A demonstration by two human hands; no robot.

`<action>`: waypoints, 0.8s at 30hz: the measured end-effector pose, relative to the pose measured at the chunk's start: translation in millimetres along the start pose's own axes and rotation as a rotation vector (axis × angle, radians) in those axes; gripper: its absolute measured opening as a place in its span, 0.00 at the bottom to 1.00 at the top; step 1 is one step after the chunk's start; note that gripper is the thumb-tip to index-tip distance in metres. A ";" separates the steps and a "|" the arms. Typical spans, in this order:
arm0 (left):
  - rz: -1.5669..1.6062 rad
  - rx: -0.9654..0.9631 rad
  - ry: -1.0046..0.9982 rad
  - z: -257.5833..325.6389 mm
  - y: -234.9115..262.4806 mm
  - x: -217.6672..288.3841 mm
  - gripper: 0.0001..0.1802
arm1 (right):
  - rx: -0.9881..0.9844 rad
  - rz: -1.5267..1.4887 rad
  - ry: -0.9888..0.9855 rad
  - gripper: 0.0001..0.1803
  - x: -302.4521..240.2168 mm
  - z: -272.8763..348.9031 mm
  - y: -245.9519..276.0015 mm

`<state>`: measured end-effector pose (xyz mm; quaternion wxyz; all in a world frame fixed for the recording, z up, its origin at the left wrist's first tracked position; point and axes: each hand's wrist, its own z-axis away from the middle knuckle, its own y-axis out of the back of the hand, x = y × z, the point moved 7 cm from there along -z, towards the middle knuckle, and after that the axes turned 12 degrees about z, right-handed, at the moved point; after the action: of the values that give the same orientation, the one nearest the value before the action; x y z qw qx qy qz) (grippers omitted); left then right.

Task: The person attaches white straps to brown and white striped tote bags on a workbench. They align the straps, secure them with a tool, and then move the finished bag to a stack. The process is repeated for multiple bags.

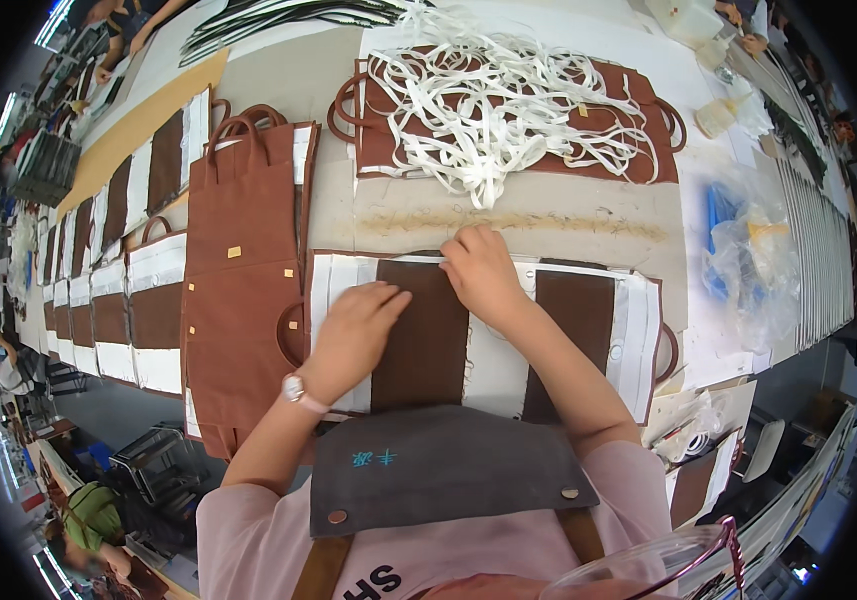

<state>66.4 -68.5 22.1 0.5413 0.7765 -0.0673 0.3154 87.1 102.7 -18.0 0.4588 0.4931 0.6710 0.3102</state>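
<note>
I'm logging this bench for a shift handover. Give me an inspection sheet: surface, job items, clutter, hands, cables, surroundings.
Surface: beige board, with a brownish streak across it.
Job items: brown-and-white panel, lying flat beneath both hands.
Clutter: tangled white strips over red-brown pieces; red-brown bag to the left; clear plastic to the right.
Hands: left hand, fingers over the panel; right hand, fingers at its far edge; grip unclear.
Cables: none certain; black cord-like strands at the far side.
Surroundings: person in green at lower left; other people farther off.
</note>
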 end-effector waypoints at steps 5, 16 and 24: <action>0.009 -0.020 -0.028 -22.4 -41.7 -22.9 0.22 | -0.012 0.092 0.133 0.07 -9.2 -6.2 -12.7; -0.023 0.031 0.043 -17.8 -43.1 -26.3 0.25 | 0.055 0.215 0.220 0.11 -24.6 -8.7 -10.8; -0.139 0.001 0.111 -15.2 -33.7 -29.5 0.28 | -0.037 0.103 0.137 0.15 -14.6 18.3 -10.2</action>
<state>51.8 -48.5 -18.2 0.5645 0.7609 0.0173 0.3196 101.4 84.9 -29.4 0.4041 0.4961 0.6688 0.3787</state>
